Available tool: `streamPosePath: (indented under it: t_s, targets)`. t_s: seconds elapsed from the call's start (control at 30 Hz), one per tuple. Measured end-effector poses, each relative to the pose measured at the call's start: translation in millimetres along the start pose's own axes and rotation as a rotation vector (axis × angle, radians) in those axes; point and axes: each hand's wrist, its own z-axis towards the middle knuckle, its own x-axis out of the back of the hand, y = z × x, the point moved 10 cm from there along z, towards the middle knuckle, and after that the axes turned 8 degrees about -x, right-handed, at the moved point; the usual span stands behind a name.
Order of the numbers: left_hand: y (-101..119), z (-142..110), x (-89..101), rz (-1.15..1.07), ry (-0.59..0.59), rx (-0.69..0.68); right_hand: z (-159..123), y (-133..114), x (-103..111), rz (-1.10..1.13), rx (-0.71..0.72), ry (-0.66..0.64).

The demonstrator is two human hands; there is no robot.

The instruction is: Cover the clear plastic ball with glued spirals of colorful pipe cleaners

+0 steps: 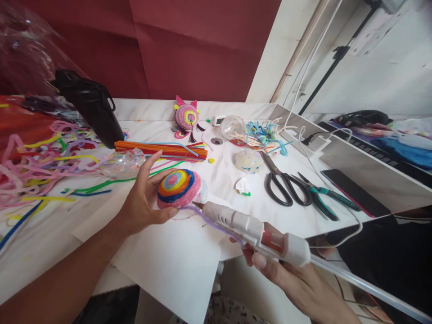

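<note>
The right hand [286,274] is sitting nearest, at about 5 o'clock, low in the view. Its fingers are wrapping around a white glue gun [249,229], holding it tight. A clear glue stick [367,288] is poking out the back of the gun toward 4 o'clock. The gun's tip is pointing toward 10 o'clock and is almost touching a ball [180,189]. A thin purple pipe cleaner [216,225] is running from the ball's bottom edge along under the gun.

The left hand [145,198] is coming in from 8 o'clock. Its fingers are curling around the ball, with the thumb under it and the other fingers behind it. The ball is covered in rings of pink, blue, orange, yellow and red fuzz. It is hanging just above a white paper sheet [168,261] on the table [50,234], near the middle of the view.

Farther out, at 3 o'clock, black scissors [281,182] are lying beside green pliers [324,198]. A dark phone [354,193] is resting past them.

At 9 o'clock, a big messy pile of pipe cleaners [40,162] is spreading over the table. At 12 o'clock, a neat orange bundle [162,150] is lying flat. Behind it a pink cat toy [187,117] is sitting up. At 10 o'clock, a black bag [91,105] is standing far back.
</note>
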Motion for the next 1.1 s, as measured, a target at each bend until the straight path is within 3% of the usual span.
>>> streamPosePath:
  t_s: [0.37, 0.6, 1.1]
  targets:
    - [1, -3, 0.3, 0.021, 0.017, 0.017, 3, -24, -8, -0.015, 0.074, -0.012]
    - [1, -1, -0.4, 0.028, 0.024, 0.040, 5, -49, -14, -0.018, 0.142, -0.103]
    - [10, 0, -7.5, 0.002, -0.050, -0.020, 5, -43, -22, 0.024, 0.131, -0.053]
